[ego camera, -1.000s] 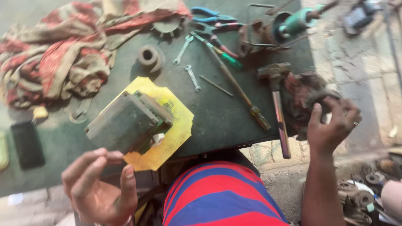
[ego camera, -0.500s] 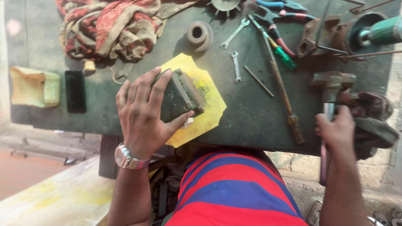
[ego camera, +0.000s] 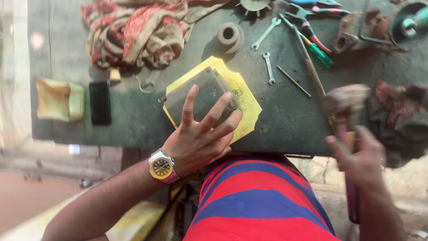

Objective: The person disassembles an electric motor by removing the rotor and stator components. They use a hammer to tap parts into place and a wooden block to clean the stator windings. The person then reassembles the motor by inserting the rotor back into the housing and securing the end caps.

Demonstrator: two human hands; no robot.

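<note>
A grey metal block [ego camera: 203,96] is lain on a yellow plate [ego camera: 243,96] near the table [ego camera: 285,120] front edge, pressed under the spread fingers [ego camera: 220,107] of the left hand [ego camera: 200,138]. Right of the block, a hammer [ego camera: 345,116] is gripped by the closed right hand [ego camera: 361,156], blurred. Two small wrenches [ego camera: 267,49] are seen beyond the block.

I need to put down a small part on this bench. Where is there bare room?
The widest bare patch of the green bench top lies between the yellow plate under the left hand and the hammer in the right hand. A narrower strip runs between the black phone and the plate. The far edge is crowded with wrenches, pliers and cloth.
</note>
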